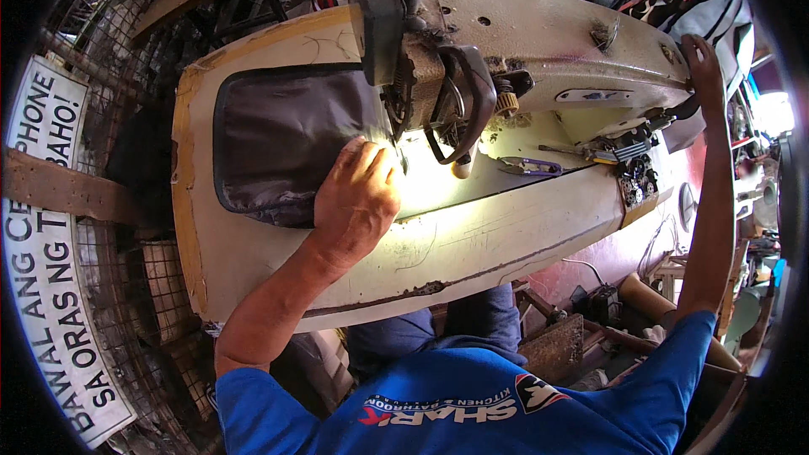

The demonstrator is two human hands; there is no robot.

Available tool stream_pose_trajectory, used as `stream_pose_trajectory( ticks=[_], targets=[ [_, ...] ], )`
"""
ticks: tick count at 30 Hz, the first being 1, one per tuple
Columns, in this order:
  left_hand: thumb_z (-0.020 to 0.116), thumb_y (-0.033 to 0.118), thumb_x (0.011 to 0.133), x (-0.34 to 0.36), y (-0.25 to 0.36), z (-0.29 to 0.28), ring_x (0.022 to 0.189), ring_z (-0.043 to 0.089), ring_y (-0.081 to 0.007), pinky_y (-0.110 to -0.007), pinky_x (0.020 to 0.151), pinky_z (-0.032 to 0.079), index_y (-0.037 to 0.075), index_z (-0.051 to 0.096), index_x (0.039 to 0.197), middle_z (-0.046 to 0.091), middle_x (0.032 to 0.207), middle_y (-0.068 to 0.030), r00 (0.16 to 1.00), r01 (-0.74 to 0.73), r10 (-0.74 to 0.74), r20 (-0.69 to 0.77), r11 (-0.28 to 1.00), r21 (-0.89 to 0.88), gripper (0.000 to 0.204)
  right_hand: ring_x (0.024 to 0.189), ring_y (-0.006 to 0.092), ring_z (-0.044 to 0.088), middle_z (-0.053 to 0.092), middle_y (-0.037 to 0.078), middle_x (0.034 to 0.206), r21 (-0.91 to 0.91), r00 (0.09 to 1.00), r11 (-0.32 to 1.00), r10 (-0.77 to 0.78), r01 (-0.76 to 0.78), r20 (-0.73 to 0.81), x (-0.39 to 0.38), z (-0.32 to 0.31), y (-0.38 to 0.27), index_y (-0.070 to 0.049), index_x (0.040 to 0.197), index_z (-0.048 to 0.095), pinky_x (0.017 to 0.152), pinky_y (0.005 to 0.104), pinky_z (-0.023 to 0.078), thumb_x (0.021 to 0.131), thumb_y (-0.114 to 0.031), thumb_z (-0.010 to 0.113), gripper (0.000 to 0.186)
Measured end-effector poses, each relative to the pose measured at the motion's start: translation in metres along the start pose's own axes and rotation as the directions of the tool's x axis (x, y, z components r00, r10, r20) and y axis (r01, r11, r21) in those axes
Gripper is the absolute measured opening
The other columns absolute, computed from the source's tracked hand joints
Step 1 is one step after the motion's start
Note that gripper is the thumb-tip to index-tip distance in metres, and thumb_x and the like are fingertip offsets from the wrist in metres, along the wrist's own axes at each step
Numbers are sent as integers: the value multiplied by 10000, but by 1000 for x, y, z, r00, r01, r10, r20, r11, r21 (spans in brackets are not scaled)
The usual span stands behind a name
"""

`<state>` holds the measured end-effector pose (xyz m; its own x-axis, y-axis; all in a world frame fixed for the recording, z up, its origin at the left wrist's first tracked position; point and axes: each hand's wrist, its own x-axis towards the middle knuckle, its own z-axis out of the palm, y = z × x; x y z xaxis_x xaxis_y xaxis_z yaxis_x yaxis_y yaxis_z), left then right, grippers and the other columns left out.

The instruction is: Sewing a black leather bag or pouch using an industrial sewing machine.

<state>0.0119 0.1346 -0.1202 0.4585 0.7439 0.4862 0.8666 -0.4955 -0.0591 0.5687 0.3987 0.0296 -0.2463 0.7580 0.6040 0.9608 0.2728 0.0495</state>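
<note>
A dark brown fabric piece (286,131) with black bound edges and rounded corners lies flat on the pale bed of a sewing machine (539,34). My left hand (358,198) is closed at the fabric's right edge, fingers bent and pressed together close beside the lit needle area. The machine's head partly hides that edge and the needle. At the far right end of the machine, my right hand (706,72) curls its fingers over the handwheel (686,108), of which only a dark part shows.
Thread snips (531,167) and a screwdriver (590,153) lie under the machine's arm. Several metal bobbins (639,179) sit by the bed's right end. A wire mesh wall (168,303) with a white sign (72,286) stands at the left. A brown roll (645,295) lies below, at the right.
</note>
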Motion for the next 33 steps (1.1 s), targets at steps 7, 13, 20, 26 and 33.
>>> stream_pose_trajectory(
  ticks=[7, 13, 20, 26, 33],
  targets=[
    [743, 191, 694, -9, -4, -8, 987, 584, -234, -390, 1047, 428, 34, 654, 946, 609, 963, -76, 985, 61, -66, 160, 998, 35, 310, 954, 322, 636, 646, 159, 1109, 16, 991, 994, -102, 103, -90, -41, 41, 15, -9, 1278, 557, 835, 419, 491, 903, -110, 511, 391],
    [611, 75, 671, 0, -1, -7, 919, 577, -247, -392, 1015, 453, 26, 622, 766, 543, 836, -92, 1000, 27, -27, 12, 999, -36, 108, 1095, 362, 593, 607, 229, 1192, 178, 854, 916, 399, -358, -333, -182, 97, 30, 10, 1298, 542, 958, 452, 453, 1006, -222, 466, 381],
    [613, 73, 672, -3, 4, 1, 890, 573, -242, -401, 1006, 468, 15, 627, 785, 558, 868, -104, 999, 39, -38, -15, 997, 66, 128, 1081, 276, 606, 614, 173, 1207, 300, 991, 952, 98, -65, -95, -49, 15, -19, 13, 1307, 543, 919, 364, 472, 1027, -206, 372, 395],
    [621, 88, 692, 0, 19, -3, 885, 541, -249, -374, 856, 484, 13, 635, 810, 534, 895, -108, 998, 54, -51, -24, 991, 119, 140, 1099, 240, 590, 572, 110, 1235, 757, 806, 595, 569, -268, -162, -163, 88, -14, -8, 1243, 537, 942, 413, 498, 1058, -463, 356, 524],
    [637, 114, 703, 4, 14, -7, 848, 519, -237, -360, 727, 455, 39, 629, 805, 503, 894, -94, 997, -7, -2, 76, 994, 112, 127, 1128, 382, 586, 596, 199, 1253, -206, 892, 878, -383, 433, 239, 5, 38, 103, -49, 1386, 482, 998, 431, 472, 820, -58, 624, 583]
  ],
)
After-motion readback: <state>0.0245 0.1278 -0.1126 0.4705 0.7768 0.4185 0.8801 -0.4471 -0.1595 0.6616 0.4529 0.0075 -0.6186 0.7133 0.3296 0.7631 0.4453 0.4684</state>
